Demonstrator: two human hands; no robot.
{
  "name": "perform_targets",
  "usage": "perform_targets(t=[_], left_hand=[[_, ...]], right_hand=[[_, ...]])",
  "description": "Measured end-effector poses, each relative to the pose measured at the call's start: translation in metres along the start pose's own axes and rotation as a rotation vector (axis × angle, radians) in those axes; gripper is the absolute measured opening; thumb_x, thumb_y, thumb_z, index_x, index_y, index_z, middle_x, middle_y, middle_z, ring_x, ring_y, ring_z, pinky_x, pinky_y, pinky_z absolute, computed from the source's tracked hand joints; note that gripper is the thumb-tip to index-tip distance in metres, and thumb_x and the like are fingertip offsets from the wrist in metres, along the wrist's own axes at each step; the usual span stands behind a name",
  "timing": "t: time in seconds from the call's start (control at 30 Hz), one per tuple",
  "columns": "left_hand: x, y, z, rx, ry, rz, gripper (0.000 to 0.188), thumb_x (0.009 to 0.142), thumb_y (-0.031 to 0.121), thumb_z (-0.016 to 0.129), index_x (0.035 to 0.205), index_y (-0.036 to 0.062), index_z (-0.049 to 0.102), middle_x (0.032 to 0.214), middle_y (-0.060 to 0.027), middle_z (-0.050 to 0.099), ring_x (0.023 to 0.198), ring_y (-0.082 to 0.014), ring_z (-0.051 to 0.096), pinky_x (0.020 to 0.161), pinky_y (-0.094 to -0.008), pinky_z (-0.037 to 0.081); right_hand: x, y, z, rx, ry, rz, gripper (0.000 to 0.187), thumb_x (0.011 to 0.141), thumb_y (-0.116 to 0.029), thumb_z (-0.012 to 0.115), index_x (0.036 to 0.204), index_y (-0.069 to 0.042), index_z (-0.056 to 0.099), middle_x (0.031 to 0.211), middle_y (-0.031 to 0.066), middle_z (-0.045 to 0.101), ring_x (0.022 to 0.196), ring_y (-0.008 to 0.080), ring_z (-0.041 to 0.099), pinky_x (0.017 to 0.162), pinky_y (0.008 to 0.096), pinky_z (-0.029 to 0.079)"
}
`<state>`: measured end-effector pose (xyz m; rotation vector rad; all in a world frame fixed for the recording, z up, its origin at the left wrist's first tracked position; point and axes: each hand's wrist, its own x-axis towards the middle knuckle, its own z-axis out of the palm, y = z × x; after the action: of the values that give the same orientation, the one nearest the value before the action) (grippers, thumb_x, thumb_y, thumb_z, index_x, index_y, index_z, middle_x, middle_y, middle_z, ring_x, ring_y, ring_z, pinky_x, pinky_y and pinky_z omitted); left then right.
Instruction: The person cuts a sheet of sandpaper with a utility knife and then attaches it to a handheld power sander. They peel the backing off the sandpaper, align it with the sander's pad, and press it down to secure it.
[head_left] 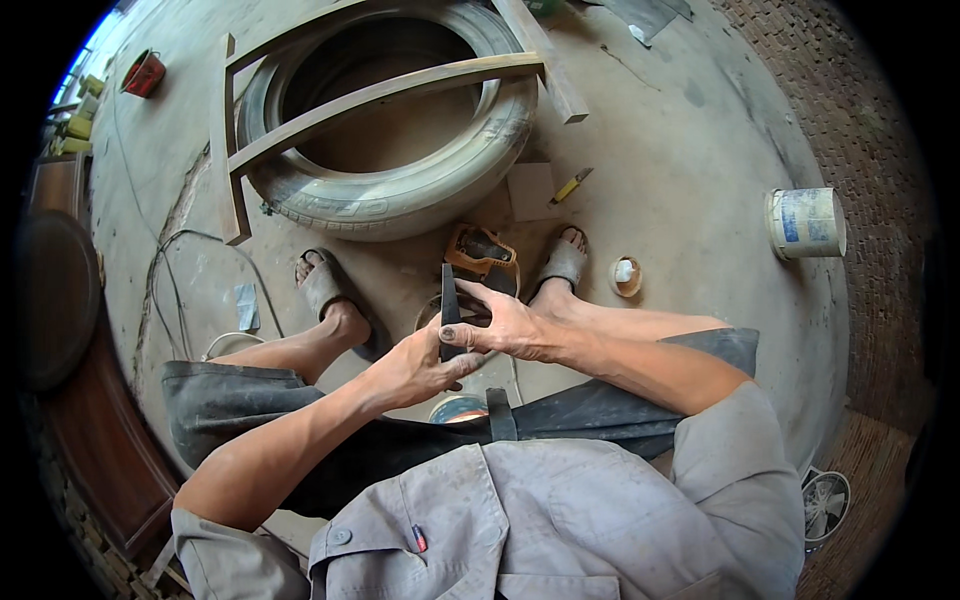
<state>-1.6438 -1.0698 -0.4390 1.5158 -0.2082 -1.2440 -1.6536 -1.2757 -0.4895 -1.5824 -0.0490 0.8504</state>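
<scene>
A dark, narrow, flat strip (448, 285) stands up between my two hands, over the floor between my feet. My left hand (422, 362) is closed around its lower end. My right hand (512, 325) comes from the other side, its thumb pressed across the strip and its fingers curled behind. What the strip is made of, I cannot tell. Just beyond the hands, an orange-yellow object (482, 245) with a dark hollow top sits on the floor. A round rim shows partly behind the hands.
A tyre (385, 205) lies ahead, with a wooden frame (390, 105) resting on it. Nearby are a yellow utility knife (570, 187), a square sheet (530, 192) and a small bowl (627, 282). A white bucket (808, 222) stands right; a cable (165, 262) runs left.
</scene>
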Motion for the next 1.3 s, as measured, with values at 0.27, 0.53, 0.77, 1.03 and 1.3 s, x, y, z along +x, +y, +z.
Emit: perform_targets(t=[0.27, 0.53, 0.77, 1.03, 1.3], left_hand=[[-0.003, -0.009, -0.013, -0.157, -0.154, 0.017, 0.072, 0.101, 0.038, 0.064, 0.156, 0.0056, 0.032, 0.136, -0.0151, 0.051, 0.12, -0.0244, 0.055, 0.092, -0.035, 0.056], [-0.005, -0.005, -0.017, -0.34, -0.056, 0.036, 0.089, 0.098, 0.043, 0.067, 0.159, 0.0004, 0.019, 0.146, -0.0229, 0.049, 0.111, -0.0234, 0.063, 0.087, -0.0323, 0.058], [-0.012, 0.003, -0.016, -0.405, -0.024, 0.09, 0.08, 0.1, 0.04, 0.064, 0.158, 0.0011, 0.025, 0.144, -0.0193, 0.053, 0.109, -0.0191, 0.062, 0.087, -0.0295, 0.057], [0.002, -0.017, -0.014, -0.512, -0.014, 0.176, 0.057, 0.104, 0.036, 0.058, 0.145, -0.0015, 0.047, 0.132, -0.0145, 0.061, 0.108, -0.0168, 0.062, 0.088, -0.0322, 0.059], [0.004, -0.035, -0.021, -0.211, 0.358, -0.026, 0.037, 0.106, 0.021, 0.044, 0.116, -0.0079, 0.065, 0.099, -0.0119, 0.07, 0.091, -0.0177, 0.068, 0.08, -0.0362, 0.063]], right_hand=[[-0.006, -0.022, -0.017, 0.029, -0.259, 0.162, 0.087, 0.092, -0.06, 0.064, 0.149, 0.0, 0.039, 0.141, 0.0173, 0.054, 0.128, 0.0235, 0.052, 0.106, 0.0363, 0.043], [0.0, -0.037, -0.018, 0.258, -0.256, 0.201, 0.083, 0.094, -0.055, 0.066, 0.148, 0.0, 0.034, 0.137, 0.0203, 0.053, 0.119, 0.0283, 0.06, 0.092, 0.0394, 0.056], [0.003, -0.033, -0.027, 0.247, -0.262, 0.165, 0.083, 0.094, -0.056, 0.065, 0.149, -0.002, 0.034, 0.135, 0.0198, 0.055, 0.109, 0.0272, 0.066, 0.09, 0.0399, 0.057], [0.0, -0.037, -0.025, 0.427, -0.202, 0.169, 0.071, 0.097, -0.046, 0.066, 0.147, -0.002, 0.041, 0.125, 0.0141, 0.06, 0.105, 0.0223, 0.065, 0.087, 0.0349, 0.056], [0.018, 0.002, -0.077, -0.526, 0.425, -0.05, 0.022, 0.095, -0.015, 0.056, 0.097, 0.005, 0.065, 0.073, 0.0161, 0.063, 0.067, 0.0201, 0.059, 0.066, 0.0375, 0.05]])
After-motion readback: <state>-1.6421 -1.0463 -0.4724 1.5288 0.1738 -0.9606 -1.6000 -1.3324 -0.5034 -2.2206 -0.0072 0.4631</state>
